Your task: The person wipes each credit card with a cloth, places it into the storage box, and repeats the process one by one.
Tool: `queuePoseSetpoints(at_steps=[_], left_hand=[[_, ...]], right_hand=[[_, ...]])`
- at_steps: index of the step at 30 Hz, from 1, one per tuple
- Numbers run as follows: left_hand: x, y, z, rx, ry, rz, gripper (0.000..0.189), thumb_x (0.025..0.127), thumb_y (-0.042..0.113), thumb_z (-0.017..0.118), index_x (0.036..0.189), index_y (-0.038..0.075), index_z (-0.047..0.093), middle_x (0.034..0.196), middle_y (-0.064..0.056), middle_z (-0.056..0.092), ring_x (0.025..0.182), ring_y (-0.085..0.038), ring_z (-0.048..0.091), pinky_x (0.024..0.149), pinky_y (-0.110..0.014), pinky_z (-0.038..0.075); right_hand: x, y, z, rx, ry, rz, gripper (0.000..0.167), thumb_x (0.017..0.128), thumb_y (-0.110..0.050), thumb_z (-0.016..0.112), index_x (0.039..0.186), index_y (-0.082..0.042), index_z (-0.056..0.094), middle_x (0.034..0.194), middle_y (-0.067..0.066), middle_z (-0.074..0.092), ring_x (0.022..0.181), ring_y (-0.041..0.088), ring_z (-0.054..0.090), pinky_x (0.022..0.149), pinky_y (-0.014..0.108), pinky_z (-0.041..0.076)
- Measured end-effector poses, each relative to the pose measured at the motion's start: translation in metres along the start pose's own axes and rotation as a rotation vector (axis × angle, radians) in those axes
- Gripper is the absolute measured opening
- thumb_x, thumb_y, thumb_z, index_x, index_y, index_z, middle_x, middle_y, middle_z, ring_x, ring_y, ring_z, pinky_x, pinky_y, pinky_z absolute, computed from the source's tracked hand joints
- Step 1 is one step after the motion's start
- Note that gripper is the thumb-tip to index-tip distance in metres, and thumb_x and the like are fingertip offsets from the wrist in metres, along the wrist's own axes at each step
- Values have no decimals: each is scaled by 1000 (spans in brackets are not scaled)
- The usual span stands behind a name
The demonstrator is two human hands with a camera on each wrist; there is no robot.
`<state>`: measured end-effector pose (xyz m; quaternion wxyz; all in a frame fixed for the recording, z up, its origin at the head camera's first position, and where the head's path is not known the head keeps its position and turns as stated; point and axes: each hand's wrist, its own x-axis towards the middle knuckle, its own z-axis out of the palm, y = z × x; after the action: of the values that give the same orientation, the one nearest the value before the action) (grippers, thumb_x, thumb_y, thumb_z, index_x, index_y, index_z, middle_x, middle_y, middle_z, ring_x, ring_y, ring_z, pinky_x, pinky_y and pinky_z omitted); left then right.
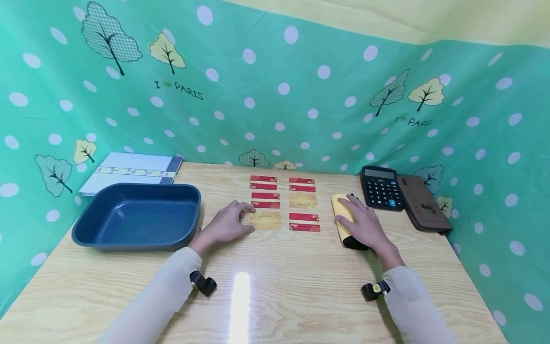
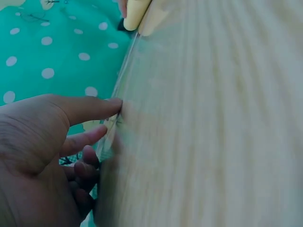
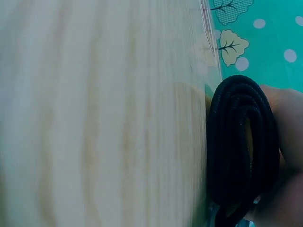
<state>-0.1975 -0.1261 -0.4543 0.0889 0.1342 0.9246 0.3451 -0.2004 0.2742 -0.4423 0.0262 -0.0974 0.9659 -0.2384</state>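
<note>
My left hand [image 1: 227, 222] lies at the left end of a gold card [image 1: 266, 221], thumb and index fingertips by its corners, a gap between them. In the left wrist view the thumb [image 2: 92, 109] is stretched out low at the table, the other fingers bent behind it. Over a yellow folded pouch [image 1: 345, 210] with a black end, my right hand [image 1: 365, 227] rests with its fingers spread. That black layered end [image 3: 241, 142] fills the right side of the right wrist view. Between the hands, several red cards [image 1: 265, 205] and a second gold card [image 1: 302, 200] lie in two columns.
A deep blue basin [image 1: 142, 246] stands at the left, with a white and blue folder [image 1: 133, 165] behind it. Beyond the right hand are a black calculator [image 1: 381, 188] and a brown zipped wallet [image 1: 423, 203]. A green dotted cloth [image 1: 275, 95] hangs behind the wooden table [image 1: 292, 286].
</note>
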Motion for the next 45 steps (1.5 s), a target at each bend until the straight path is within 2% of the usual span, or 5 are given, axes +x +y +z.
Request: queuePoseSetpoints(at_steps=[14, 23, 29, 34, 45], left_hand=[[1, 3, -9, -16, -44, -52, 47, 86, 21, 83, 127, 11, 64, 102, -7, 53, 86, -21, 48, 72, -30, 38], [-3, 4, 2, -74, 51, -37, 49, 84, 14, 84, 126, 12, 60, 125, -10, 60, 118, -29, 57, 107, -53, 45], [-5, 1, 9, -109, 76, -33, 47, 84, 14, 84, 123, 18, 58, 105, -1, 69, 95, -20, 62, 92, -40, 46], [-4, 0, 8, -146, 113, 2, 39, 86, 11, 82, 117, 17, 60, 88, 3, 70, 79, -11, 61, 82, -32, 46], [-5, 17, -1, -430, 171, 63, 41, 94, -2, 70, 127, 18, 57, 106, -11, 72, 101, -23, 74, 88, -34, 64]], right_hand=[[14, -9, 9, 38, 13, 53, 69, 93, -32, 76, 154, -18, 48, 164, 20, 33, 147, 46, 38, 109, 80, 28], [16, -1, 8, 69, 21, 28, 63, 93, -32, 75, 151, -19, 54, 162, 20, 38, 147, 49, 38, 111, 80, 30], [7, 12, 6, 301, 19, 17, 58, 96, -27, 74, 150, -16, 55, 163, 19, 37, 152, 48, 29, 118, 75, 28], [6, 2, 5, 350, 80, -35, 59, 95, -29, 75, 150, -18, 55, 165, 16, 37, 153, 45, 29, 120, 75, 25], [7, -44, 1, 441, 242, -123, 56, 94, -23, 77, 147, -25, 59, 163, 4, 41, 152, 34, 34, 121, 66, 31]])
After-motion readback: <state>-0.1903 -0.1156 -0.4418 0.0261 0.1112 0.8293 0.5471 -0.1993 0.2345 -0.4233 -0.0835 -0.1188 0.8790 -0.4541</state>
